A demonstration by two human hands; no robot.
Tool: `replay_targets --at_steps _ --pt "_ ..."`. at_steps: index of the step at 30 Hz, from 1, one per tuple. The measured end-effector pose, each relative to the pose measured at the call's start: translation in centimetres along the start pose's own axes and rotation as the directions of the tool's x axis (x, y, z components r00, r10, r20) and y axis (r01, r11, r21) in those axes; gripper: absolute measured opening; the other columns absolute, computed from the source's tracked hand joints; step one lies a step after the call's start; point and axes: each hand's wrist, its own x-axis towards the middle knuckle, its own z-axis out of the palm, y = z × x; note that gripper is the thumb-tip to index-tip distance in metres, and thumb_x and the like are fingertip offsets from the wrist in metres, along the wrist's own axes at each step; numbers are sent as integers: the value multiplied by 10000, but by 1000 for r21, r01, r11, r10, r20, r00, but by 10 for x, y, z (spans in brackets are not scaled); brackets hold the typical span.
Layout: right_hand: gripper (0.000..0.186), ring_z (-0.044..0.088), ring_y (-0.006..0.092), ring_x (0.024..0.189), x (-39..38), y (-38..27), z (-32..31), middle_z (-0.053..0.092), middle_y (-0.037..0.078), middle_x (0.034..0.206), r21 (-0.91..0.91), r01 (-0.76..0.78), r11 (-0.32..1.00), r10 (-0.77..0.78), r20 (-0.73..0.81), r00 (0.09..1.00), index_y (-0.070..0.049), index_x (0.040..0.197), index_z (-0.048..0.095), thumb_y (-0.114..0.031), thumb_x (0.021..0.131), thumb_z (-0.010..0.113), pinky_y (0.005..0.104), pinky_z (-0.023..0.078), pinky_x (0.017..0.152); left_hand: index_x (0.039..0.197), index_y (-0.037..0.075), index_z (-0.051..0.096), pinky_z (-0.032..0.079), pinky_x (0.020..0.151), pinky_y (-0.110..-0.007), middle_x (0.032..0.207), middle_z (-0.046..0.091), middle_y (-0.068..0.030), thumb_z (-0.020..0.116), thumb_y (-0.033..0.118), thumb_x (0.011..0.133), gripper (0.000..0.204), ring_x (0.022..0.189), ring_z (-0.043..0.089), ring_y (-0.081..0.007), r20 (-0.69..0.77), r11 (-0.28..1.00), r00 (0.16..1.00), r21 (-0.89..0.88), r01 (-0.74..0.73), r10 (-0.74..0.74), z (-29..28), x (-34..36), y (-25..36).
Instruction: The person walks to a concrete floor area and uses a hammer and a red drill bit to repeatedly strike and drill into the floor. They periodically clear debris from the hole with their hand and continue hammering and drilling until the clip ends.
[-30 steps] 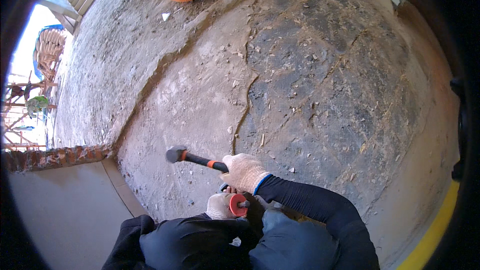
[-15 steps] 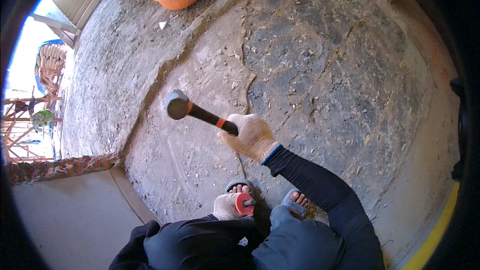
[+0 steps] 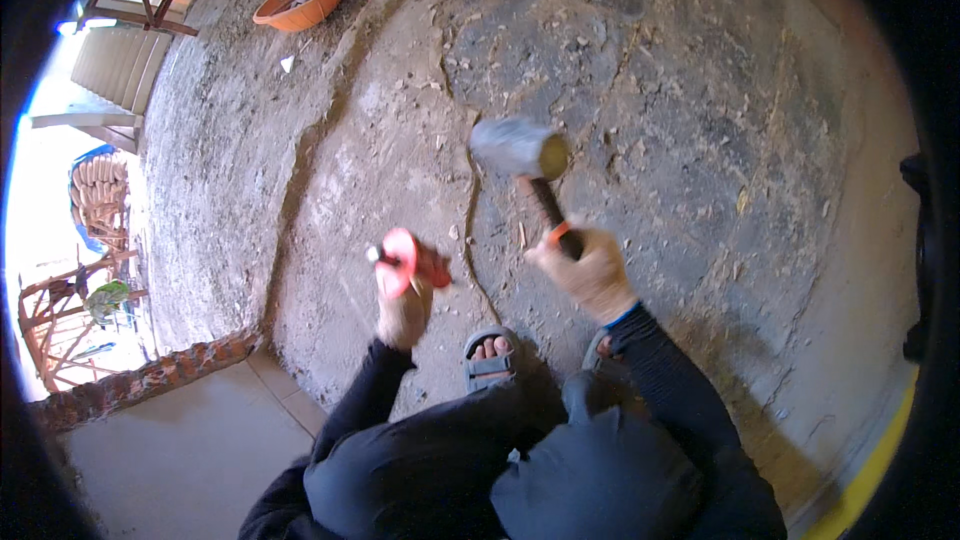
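Observation:
My gloved right hand (image 3: pixel 592 275) is wrapped round the handle of a club hammer (image 3: pixel 515 147). The hammer's heavy grey head points away from me, above the dark rough floor, blurred by motion. In my gloved left hand (image 3: pixel 404 315) is a chisel with a round red hand guard (image 3: pixel 398 262), held up off the ground. Its metal end shows at the left of the guard, and a red grip lies behind it. The two tools are apart. My sandalled feet (image 3: pixel 490 355) stand on the broken floor just below my hands.
An orange tub (image 3: pixel 315 2) with broken pieces stands at the far left. A ridge (image 3: pixel 290 190) crosses the floor. At the lower left, a tiled slab (image 3: pixel 200 440) has a rough brick edge (image 3: pixel 150 370). Chips lie scattered about. A yellow strip (image 3: pixel 880 450) runs along the right.
My left hand has risen from between my knees with the chisel, forward and to the left. My right hand has moved right, and the hammer head has swung from left to upright.

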Motion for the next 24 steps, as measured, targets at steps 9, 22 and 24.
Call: replay_targets --at_steps 9,22,24 --pt "231 483 90 412 -18 14 -53 544 -23 602 741 -157 653 424 -186 887 -65 885 627 -222 937 788 300 456 438 1057 97 639 455 559 -313 874 674 -37 759 231 982 195 718 619 -137 136 831 902 463 309 -411 -4 135 -38" --pt "211 602 102 564 -79 13 -42 643 5 662 474 -322 820 377 -24 926 -32 868 692 -197 897 820 298 481 536 1418 82 612 491 1136 -388 1388 683 -83 898 156 837 652 1288 639 -187 521 530 603 828 -183 -604 -51 167 -66" --pt "226 622 120 604 -74 8 -35 661 27 673 439 -243 865 291 -45 956 -18 867 694 -198 893 828 322 494 569 1407 79 621 494 1128 -384 1379 687 -80 922 173 806 679 1278 645 -190 495 469 622 855 -223 -606 -40 160 -67"
